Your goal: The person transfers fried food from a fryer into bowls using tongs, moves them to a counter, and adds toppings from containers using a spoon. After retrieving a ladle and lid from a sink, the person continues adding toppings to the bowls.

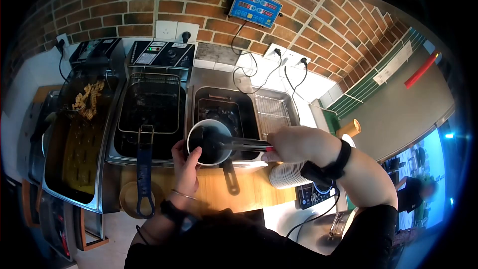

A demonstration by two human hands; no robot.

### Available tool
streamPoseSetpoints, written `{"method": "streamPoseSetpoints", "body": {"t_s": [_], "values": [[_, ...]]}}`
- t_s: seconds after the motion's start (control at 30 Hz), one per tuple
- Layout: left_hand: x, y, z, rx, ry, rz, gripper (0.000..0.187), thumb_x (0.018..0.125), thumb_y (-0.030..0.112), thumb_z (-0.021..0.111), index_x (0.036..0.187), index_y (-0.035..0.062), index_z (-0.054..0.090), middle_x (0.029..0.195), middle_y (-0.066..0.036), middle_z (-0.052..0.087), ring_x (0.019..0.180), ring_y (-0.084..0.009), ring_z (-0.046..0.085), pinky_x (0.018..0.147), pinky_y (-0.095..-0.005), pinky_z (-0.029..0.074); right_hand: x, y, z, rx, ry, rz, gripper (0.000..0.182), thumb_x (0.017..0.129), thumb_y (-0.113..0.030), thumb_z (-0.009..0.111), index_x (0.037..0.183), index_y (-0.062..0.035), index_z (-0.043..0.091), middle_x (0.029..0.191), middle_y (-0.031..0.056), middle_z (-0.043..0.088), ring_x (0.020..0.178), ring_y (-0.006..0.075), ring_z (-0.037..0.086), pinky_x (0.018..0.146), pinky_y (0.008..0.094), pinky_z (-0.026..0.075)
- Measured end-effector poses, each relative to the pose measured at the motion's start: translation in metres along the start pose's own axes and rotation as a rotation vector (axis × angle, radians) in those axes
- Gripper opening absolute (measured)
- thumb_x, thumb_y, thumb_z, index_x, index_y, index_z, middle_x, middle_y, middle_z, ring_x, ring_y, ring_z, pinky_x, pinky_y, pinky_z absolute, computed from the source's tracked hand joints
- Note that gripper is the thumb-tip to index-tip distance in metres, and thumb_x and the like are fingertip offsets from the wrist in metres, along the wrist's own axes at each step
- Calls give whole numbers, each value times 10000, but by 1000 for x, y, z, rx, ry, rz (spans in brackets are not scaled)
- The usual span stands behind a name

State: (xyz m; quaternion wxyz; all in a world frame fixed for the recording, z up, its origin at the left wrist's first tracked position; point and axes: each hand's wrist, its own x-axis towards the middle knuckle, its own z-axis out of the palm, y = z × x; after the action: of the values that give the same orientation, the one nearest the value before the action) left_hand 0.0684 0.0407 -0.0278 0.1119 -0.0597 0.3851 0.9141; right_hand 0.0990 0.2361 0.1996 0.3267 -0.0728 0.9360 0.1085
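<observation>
My left hand (187, 165) is wrapped around the side of a round white bowl (190, 145), its thumb at the rim. What looks like a pair of metal tongs (249, 143) reaches into the bowl, and my right hand (285, 144) grips its far end, where a bit of red shows. The tongs' dark, blurred tips hide most of the bowl's inside. Bowl and tongs are above the front of a dark-bottomed metal basin (253, 114). Below the bowl, a dark flat handle (230, 178) sticks out over the wooden counter (199, 189).
At left, a fryer (72, 169) holds oil and a basket of crinkle-cut fries (88, 98). Beside it, an empty wire basket (149, 102) has a blue handle (144, 179). White stacked bowls (288, 176) stand right. A timer (255, 7) with cords hangs on the brick wall.
</observation>
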Motion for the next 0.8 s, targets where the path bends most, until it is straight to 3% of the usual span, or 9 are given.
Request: {"method": "streamPoseSetpoints", "body": {"t_s": [0.03, 0.1, 0.13, 0.3, 0.4, 0.5, 0.57, 0.7, 0.8], "values": [[2, 0, -1, -1, 2, 4, 519, 846, 124, 676, 1256, 95, 360, 1181, -74, 506, 1062, -171, 528, 856, -313, 482, -8, -4, -3, -3, 2, -3, 397, 932, -376, 508, 1007, -9, 640, 817, 131, 668, 792, 309, 658, 679, 374, 521], [5, -4, -2, -67, 52, -44, 515, 845, 178, 699, 1246, 122, 379, 1177, -71, 513, 1060, -173, 538, 804, -323, 510, -38, -17, -9, -243, 202, -46, 414, 900, -413, 551, 1034, -23, 580, 740, 129, 661, 757, 313, 666, 681, 402, 519], [6, -3, -2, -65, 51, -48, 515, 845, 178, 699, 1246, 122, 379, 1177, -71, 513, 1060, -173, 538, 804, -323, 510, -41, -33, -23, -213, 44, 140, 423, 898, -417, 555, 1058, -26, 558, 731, 122, 658, 753, 308, 667, 671, 389, 520], [8, 8, 0, -114, 89, -91, 485, 863, 282, 677, 1238, 142, 405, 1165, -68, 527, 1047, -190, 555, 711, -322, 547, -69, -13, -26, -166, 240, 105, 432, 882, -439, 568, 1026, -33, 556, 722, 126, 653, 724, 310, 662, 653, 386, 519], [1, 16, 2, -118, 94, -95, 476, 874, 306, 653, 1244, 132, 409, 1176, -76, 529, 1037, -211, 574, 766, -356, 556, -78, -4, -42, -186, 178, 292, 444, 870, -459, 576, 969, -26, 580, 772, 144, 660, 782, 315, 658, 676, 396, 515], [-9, 21, -7, -150, 46, -102, 447, 896, 280, 616, 1261, 122, 413, 1215, -88, 528, 1096, -219, 561, 834, -383, 546, -43, 30, -22, -163, 293, 300, 440, 858, -461, 589, 943, -30, 592, 798, 146, 670, 792, 312, 662, 694, 408, 518], [-18, 25, -18, -236, -62, -183, 407, 925, 232, 566, 1282, 112, 410, 1249, -97, 522, 1139, -217, 543, 901, -399, 518, -3, 47, 3, -216, 352, 197, 461, 849, -477, 598, 969, -32, 611, 810, 136, 678, 796, 309, 668, 713, 415, 522], [-37, 30, -44, -217, -201, -203, 401, 940, 140, 504, 1315, 43, 400, 1278, -109, 510, 1183, -231, 517, 999, -368, 442, 87, 46, 17, -195, 81, 313, 477, 852, -509, 601, 1009, -67, 690, 951, 90, 707, 921, 250, 681, 767, 352, 538], [-51, 36, -52, -154, -208, -235, 480, 915, 131, 493, 1361, 8, 365, 1312, -132, 490, 1209, -234, 495, 1021, -355, 407, 132, 47, 19, -208, 48, 321, 472, 838, -515, 620, 1045, -98, 695, 970, 70, 708, 941, 242, 679, 771, 339, 537]]}}
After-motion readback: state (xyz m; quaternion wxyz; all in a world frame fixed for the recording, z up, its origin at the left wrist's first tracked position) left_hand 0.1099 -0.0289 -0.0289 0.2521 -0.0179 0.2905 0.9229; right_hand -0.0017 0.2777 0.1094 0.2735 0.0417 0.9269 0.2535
